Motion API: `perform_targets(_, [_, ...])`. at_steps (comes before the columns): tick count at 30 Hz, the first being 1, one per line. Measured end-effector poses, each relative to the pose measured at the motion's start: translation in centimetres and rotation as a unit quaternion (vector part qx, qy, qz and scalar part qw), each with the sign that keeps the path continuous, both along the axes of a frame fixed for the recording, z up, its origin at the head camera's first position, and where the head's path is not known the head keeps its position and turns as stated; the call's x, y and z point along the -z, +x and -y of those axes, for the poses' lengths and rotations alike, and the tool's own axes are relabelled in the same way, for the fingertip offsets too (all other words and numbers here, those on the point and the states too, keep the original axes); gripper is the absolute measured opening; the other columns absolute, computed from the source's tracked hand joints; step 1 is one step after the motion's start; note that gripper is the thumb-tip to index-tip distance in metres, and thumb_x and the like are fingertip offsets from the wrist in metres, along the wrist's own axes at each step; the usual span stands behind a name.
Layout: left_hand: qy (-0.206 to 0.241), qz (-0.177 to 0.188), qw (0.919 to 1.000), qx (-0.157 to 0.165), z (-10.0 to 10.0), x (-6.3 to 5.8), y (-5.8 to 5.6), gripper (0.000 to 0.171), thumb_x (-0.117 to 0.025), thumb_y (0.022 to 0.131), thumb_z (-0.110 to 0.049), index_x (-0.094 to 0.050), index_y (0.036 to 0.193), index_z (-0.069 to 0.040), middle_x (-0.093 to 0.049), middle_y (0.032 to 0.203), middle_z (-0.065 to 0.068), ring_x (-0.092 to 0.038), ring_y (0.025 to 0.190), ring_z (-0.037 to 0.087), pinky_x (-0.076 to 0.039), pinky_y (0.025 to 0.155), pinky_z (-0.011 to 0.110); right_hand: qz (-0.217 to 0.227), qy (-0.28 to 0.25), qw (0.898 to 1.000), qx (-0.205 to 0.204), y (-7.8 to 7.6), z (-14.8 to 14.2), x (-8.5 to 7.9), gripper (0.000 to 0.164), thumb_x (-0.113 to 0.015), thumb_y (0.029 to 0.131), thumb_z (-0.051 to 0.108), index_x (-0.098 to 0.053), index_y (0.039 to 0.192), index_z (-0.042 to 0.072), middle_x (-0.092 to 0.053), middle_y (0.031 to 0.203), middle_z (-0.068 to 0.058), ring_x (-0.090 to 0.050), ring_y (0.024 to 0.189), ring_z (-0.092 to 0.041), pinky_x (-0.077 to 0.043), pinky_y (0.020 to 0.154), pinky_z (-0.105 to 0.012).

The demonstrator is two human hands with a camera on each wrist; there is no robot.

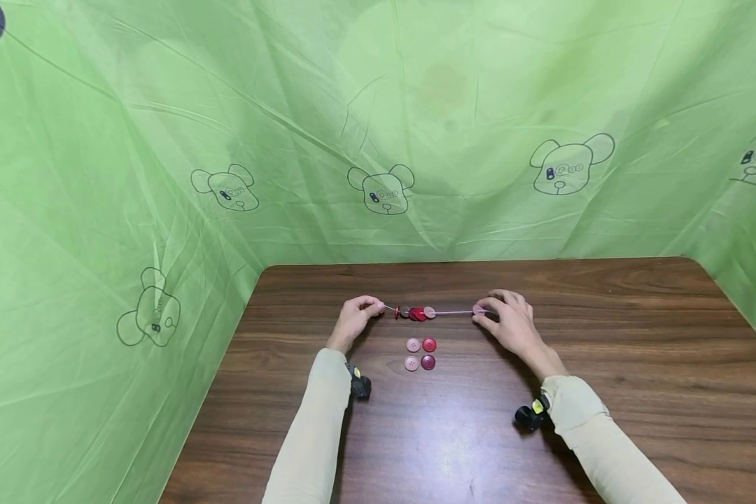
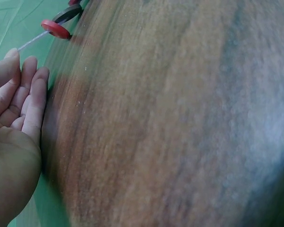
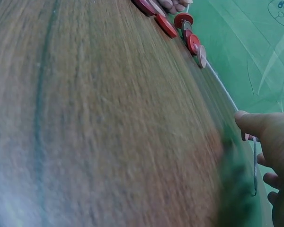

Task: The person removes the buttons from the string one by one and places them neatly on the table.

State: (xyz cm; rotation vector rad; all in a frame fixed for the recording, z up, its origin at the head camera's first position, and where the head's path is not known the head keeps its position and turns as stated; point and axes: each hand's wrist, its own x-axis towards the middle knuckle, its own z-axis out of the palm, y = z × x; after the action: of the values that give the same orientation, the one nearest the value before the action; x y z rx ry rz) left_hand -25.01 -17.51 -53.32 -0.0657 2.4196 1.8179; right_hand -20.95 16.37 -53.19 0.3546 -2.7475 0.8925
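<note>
A pale string stretches between the two hands over the table. My left hand pinches its left end between thumb and fingers. Threaded near that hand are a red button, a dark button, some red ones and a pink one. On the string's right part, my right hand pinches another pink button with thumb and index finger. Below this button, in the right wrist view, the string's thin end hangs past the fingers. The fingertips partly hide the pinched button.
Several loose buttons lie in two rows nearer the person: a pink button, a red button, another pink button and a maroon button. A green cloth hangs behind the brown wooden table.
</note>
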Motion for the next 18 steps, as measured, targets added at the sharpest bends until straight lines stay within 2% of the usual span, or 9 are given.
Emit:
perform_targets(5, [-0.004, -0.008, 1.0000, -0.003, 0.0, 0.0, 0.1, 0.012, -0.070, 0.086, -0.016, -0.070, 0.088, -0.005, -0.071, 0.086, 0.003, -0.063, 0.084, 0.012, -0.046, 0.081, 0.025, 0.005, -0.001, 1.000, 0.003, 0.0, -0.4, -0.1, 0.027, -0.072, 0.084, 0.033, -0.069, 0.104, 0.015, -0.052, 0.130, -0.019, -0.035, 0.125, -0.043, -0.023, 0.096, -0.061])
perform_targets(11, [0.003, -0.005, 1.0000, -0.003, 0.0, -0.1, 0.2, 0.010, -0.070, 0.087, -0.015, -0.069, 0.087, -0.005, -0.071, 0.087, 0.004, -0.064, 0.085, 0.014, -0.047, 0.083, 0.027, -0.001, -0.002, 1.000, 0.009, 0.0, -0.8, 0.1, 0.027, -0.073, 0.083, 0.032, -0.069, 0.104, 0.015, -0.053, 0.129, -0.019, -0.036, 0.124, -0.043, -0.024, 0.094, -0.061])
perform_targets(18, [0.003, -0.019, 0.9998, 0.000, 0.0, 0.0, 0.2, 0.009, -0.070, 0.087, -0.015, -0.069, 0.084, -0.007, -0.071, 0.084, 0.002, -0.064, 0.083, 0.012, -0.047, 0.079, 0.025, -0.007, -0.004, 1.000, 0.015, 0.0, -1.4, 0.2, 0.027, -0.073, 0.083, 0.032, -0.069, 0.103, 0.015, -0.053, 0.129, -0.019, -0.037, 0.123, -0.043, -0.024, 0.093, -0.062])
